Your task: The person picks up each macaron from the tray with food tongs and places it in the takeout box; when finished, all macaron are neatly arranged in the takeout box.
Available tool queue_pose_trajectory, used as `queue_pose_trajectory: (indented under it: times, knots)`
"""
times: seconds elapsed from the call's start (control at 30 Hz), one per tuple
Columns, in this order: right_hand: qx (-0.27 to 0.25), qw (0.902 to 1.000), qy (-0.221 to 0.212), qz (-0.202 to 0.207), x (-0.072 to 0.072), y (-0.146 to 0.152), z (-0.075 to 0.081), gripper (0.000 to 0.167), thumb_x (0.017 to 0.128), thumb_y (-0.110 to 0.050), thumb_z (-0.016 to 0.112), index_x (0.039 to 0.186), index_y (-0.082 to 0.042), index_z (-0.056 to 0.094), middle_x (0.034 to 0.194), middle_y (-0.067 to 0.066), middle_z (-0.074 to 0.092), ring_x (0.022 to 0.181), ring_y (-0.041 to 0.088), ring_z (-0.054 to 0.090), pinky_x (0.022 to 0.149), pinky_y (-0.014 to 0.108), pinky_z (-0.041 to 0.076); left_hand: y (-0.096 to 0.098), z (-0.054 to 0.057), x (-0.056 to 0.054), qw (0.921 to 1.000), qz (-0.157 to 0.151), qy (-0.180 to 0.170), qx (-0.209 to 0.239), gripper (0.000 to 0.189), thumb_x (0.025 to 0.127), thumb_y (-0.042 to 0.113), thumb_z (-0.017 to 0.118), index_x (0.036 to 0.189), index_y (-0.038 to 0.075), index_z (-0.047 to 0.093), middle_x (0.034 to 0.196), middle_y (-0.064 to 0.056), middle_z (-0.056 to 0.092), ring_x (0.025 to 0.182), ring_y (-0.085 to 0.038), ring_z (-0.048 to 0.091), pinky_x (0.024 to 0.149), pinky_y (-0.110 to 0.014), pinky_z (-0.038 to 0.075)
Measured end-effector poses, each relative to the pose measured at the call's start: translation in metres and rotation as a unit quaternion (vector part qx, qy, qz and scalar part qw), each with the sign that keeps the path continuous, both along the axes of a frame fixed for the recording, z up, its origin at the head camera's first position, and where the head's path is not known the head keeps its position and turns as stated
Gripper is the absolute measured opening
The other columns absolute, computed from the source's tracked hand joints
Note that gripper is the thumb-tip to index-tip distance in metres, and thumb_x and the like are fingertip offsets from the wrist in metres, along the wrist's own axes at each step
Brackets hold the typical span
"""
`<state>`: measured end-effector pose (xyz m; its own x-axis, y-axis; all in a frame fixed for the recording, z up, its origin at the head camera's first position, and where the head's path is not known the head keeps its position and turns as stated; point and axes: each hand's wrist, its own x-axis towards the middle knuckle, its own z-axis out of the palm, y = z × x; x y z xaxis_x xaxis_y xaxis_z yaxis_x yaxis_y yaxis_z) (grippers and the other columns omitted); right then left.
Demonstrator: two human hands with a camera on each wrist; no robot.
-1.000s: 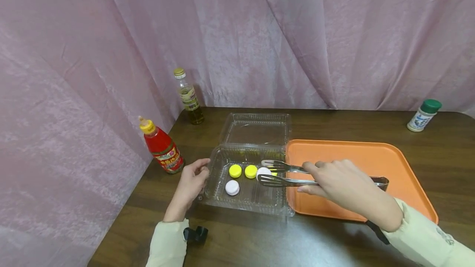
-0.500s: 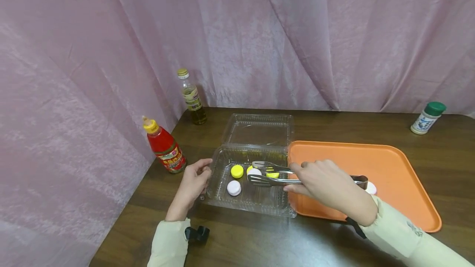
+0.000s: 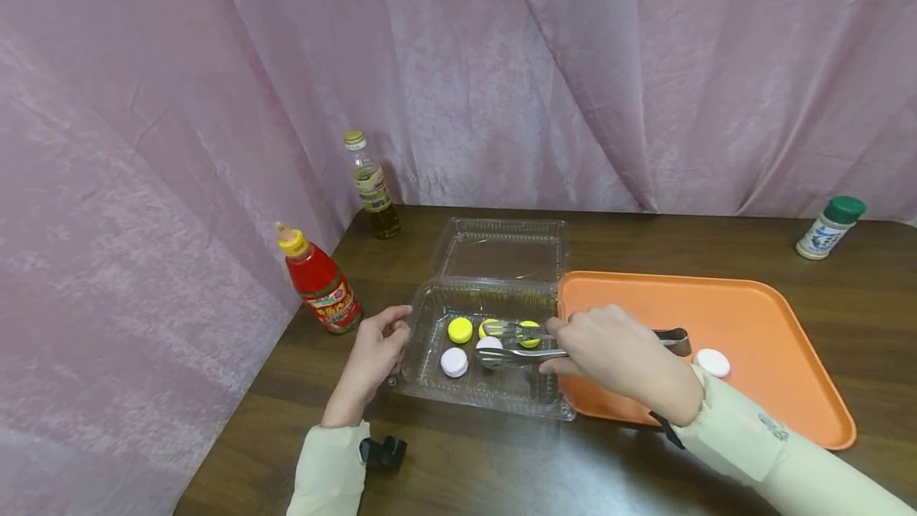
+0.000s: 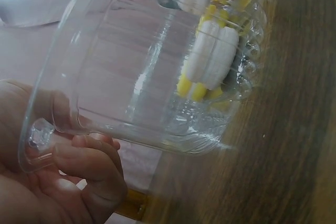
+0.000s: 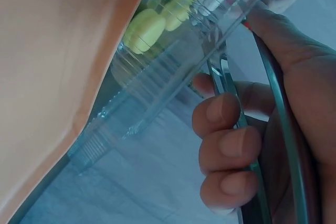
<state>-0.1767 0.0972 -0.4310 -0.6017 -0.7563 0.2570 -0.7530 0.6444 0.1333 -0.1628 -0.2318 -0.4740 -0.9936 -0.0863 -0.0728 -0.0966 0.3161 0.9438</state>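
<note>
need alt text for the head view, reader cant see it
A right hand holds metal tongs, tips at a white disc in an open clear container; another white disc and three yellow discs lie inside. The left hand holds the container's left edge. An orange tray at right bears a third white disc.

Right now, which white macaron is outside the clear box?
The white macaron on the orange tray; the other two white ones in view are inside the clear box.
</note>
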Motion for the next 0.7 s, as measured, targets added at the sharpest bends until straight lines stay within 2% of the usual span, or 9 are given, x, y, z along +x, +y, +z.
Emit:
queue_pose_trajectory:
  times: [0.2,0.37,0.7]
  knots:
    - [-0.002,0.9998,0.005,0.017,-0.0009,-0.0053,-0.0057,0.047,0.081,-0.053,0.077,0.073,-0.015,0.050,0.051,-0.009,0.032,0.041,0.007,0.032,0.035,0.028,0.028,0.0006,-0.0003,0.0001,1.0000,0.000,0.006,-0.005,0.041,0.096,0.000,0.049,0.136,-0.006,0.056,0.086,-0.009,0.052,0.049,-0.012,0.038,0.043,-0.023,0.034]
    - [-0.010,0.9995,0.008,0.029,-0.0003,-0.0064,-0.0088,0.045,0.081,-0.052,0.077,0.072,-0.016,0.052,0.051,-0.010,0.032,0.041,0.006,0.031,0.036,0.027,0.028,0.0022,-0.0007,-0.0006,0.9998,0.001,0.015,0.009,0.042,0.094,-0.003,0.048,0.134,-0.008,0.057,0.083,-0.005,0.049,0.048,-0.009,0.036,0.041,-0.022,0.032]
    - [-0.016,0.9994,-0.016,0.026,-0.0007,-0.0078,-0.0031,0.046,0.082,-0.053,0.076,0.072,-0.016,0.050,0.052,-0.009,0.033,0.042,0.006,0.032,0.036,0.027,0.028,0.0000,-0.0016,0.0002,0.9998,-0.009,0.018,0.004,0.042,0.095,-0.001,0.049,0.136,-0.009,0.055,0.084,-0.004,0.049,0.048,-0.010,0.036,0.041,-0.023,0.032]
